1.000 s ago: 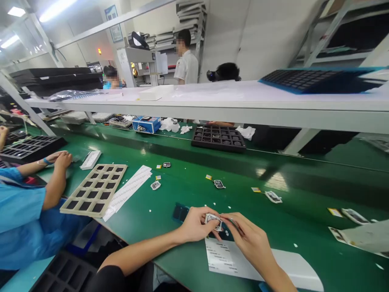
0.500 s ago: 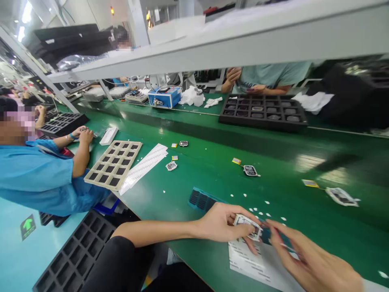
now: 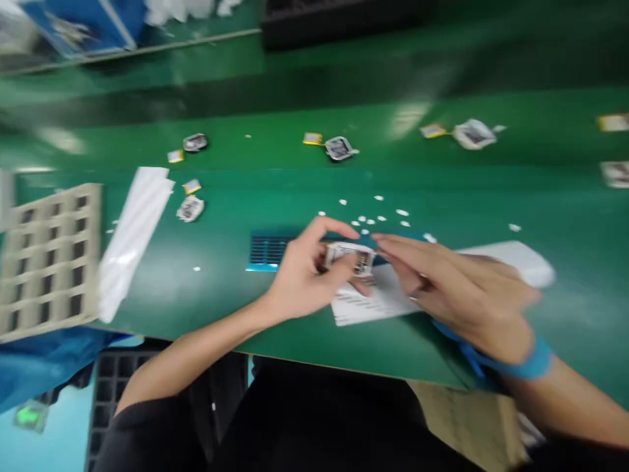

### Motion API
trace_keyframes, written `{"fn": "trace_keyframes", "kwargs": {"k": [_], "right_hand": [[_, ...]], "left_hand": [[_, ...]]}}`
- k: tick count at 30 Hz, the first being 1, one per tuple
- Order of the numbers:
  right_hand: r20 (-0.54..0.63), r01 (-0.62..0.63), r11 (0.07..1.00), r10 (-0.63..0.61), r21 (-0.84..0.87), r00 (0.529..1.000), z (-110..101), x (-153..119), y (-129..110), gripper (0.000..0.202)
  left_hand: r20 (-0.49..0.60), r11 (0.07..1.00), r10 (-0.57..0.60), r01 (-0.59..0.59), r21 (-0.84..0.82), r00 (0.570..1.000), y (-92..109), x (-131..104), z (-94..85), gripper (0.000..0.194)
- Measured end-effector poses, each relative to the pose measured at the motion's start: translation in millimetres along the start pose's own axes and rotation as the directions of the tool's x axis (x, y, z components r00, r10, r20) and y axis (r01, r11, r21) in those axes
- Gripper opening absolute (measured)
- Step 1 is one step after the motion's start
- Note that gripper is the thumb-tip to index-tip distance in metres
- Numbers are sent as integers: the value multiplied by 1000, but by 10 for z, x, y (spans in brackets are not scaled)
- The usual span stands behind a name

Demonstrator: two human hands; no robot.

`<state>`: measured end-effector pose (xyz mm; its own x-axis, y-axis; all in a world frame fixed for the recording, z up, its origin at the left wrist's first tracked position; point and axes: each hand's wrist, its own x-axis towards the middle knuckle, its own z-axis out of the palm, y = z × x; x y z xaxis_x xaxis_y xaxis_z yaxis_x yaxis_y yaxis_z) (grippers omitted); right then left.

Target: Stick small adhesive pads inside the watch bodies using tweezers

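Note:
My left hand [image 3: 304,278] grips a small white-framed watch case [image 3: 364,262] with electronics inside, its thumb lying across the face. My right hand [image 3: 462,288] is at the case's right edge, its thumb and fingers pressed together. What that pinch holds, if anything, is too blurred to make out. Under both hands lie white printed label sheets [image 3: 351,313]. A blue sheet with dark strips [image 3: 269,250] shows left of the case, partly covered by my left hand. Several tiny white scraps [image 3: 381,218] are scattered just beyond my fingers.
Across the green bench sit more watch cases [image 3: 339,149] with yellow-edged batteries [image 3: 312,138]. At left are white paper strips [image 3: 135,239] and a beige compartment tray [image 3: 49,262]. A black tray [image 3: 314,26] stands at the back. A blue wristband [image 3: 528,360] circles my right wrist.
My view has tilted down and turned right, so the shelf and the co-workers' upper bodies have left the picture. My left hand still holds the watch case, with my right fingers beside it.

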<state>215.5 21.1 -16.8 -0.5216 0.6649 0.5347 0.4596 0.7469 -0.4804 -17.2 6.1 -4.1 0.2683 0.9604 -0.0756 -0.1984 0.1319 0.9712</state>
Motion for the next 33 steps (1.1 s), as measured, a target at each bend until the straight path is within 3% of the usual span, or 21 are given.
{"fn": "trace_keyframes", "kwargs": {"k": [1,4,9,13,17,19,23,25,29,33], "right_hand": [[6,40,993,-40,-109,999,0,33,-16,59],[-12,49,980,-52,-191,999,10,81,-38,53],[104,47,998,-42,-44,994,-106,93,-113,47],[192,141,984,-119,-105,974,-100,81,-114,43],[134,-4,999,11,-49,991,65,-1,-89,34],[92,-18,1000,19,-4,996,115,-19,-97,35],[116,2,1000,-3,6,993,99,87,-146,37],[118,-104,988,90,116,989,83,177,-169,34],[203,-380,858,327,346,923,101,290,-203,23],[306,-518,614,423,596,853,116,324,-224,35]], "left_hand": [[-8,1000,21,-21,6,1000,-13,11,-14,20],[-31,996,79,-77,53,996,-57,23,-27,21],[-36,979,115,-107,172,993,-64,-36,9,17],[-35,903,262,-232,361,964,-69,-84,38,15],[-42,807,365,-293,513,930,-89,-108,65,15],[-57,764,418,-317,562,907,-103,-109,68,15],[-37,710,494,-379,594,869,-118,-95,37,17],[-27,715,490,-384,584,871,-115,-91,15,18],[3,719,481,-397,571,877,-108,-107,-1,16],[38,745,422,-371,554,906,-121,-119,-1,19]]}}
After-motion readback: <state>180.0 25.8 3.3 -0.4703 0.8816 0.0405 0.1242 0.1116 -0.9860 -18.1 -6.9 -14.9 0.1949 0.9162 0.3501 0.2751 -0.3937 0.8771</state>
